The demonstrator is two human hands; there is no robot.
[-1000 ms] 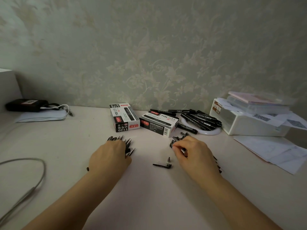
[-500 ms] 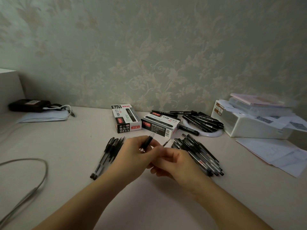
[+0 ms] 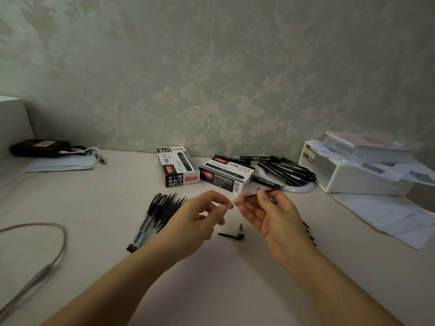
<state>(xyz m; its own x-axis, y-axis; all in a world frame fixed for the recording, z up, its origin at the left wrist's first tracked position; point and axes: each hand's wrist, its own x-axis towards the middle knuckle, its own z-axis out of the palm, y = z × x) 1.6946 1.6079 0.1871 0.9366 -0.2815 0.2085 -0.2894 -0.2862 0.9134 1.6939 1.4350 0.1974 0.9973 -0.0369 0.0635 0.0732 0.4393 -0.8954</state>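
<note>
My left hand pinches a clear pen barrel above the table. Just to its right, my right hand pinches a thin black ink refill, whose tip points toward the barrel. Between and below the hands lie a small metal pen tip and a black pen cap. A row of black gel pens lies left of my left hand. Another group of pens is mostly hidden behind my right hand.
Two marker boxes stand behind the hands, with loose black markers on a white round plate. A white storage box and papers sit right. A grey cable curves at left; a black pouch rests far left.
The hands came up off the pen piles, met over a pen, then drew apart: the left now holds the clear barrel, the right the refill. The cap and tip on the table show again.
</note>
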